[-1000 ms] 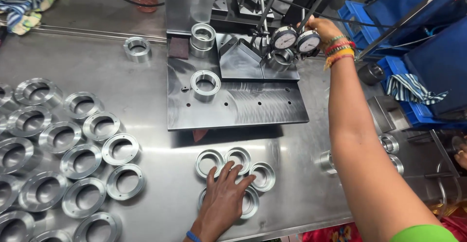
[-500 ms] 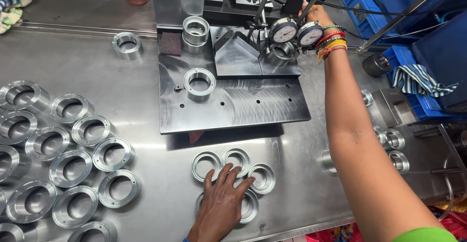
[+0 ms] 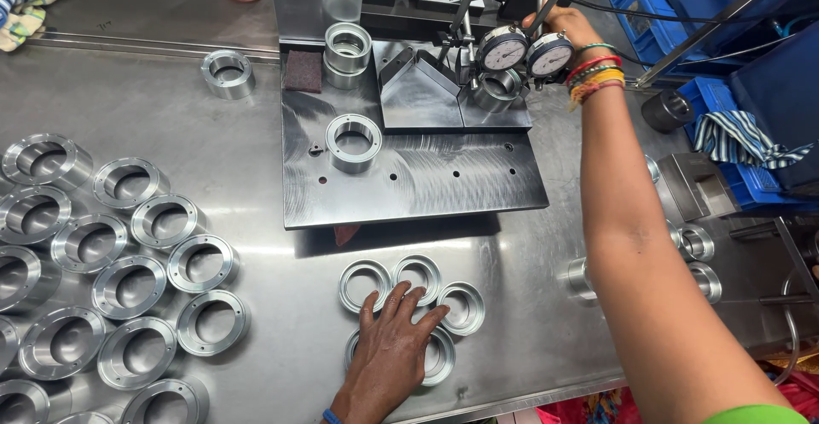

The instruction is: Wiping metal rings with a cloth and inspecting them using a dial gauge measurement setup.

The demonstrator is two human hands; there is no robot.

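Five machined steel rings [image 3: 411,275] under left hand [image 3: 388,351], fingers splayed flat; rigid, dense, probably slick, grip by rim; right hand [image 3: 567,25] fingers closed around gauge stand [image 3: 546,2].

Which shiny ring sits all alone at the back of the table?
The metal ring left of the dark plate, near the table's far edge. The other loose rings lie in clusters.

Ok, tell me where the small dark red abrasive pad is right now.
In the head view, the small dark red abrasive pad lies at the back left corner of the steel gauge plate, just left of the stacked metal rings.
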